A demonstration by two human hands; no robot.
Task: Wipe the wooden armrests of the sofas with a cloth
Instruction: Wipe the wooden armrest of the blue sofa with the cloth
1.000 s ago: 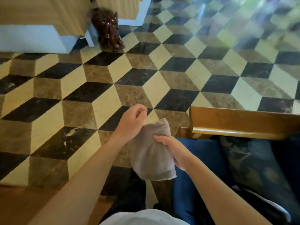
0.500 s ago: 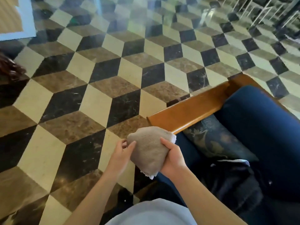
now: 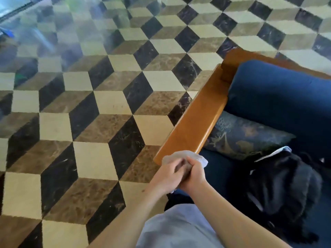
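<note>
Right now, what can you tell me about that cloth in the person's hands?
The cloth is a small, pale grey-beige towel, soft and slightly fuzzy, bunched into a wad. The left hand and right hand grip it together, covering most of it. Its exposed part lies at the near end of the wooden armrest; whether it presses on the wood is unclear.

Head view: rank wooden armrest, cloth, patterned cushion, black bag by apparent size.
1. black bag
2. wooden armrest and patterned cushion: look alike, not ranked
3. cloth, mostly bunched inside both hands, so its true size is hidden
</note>
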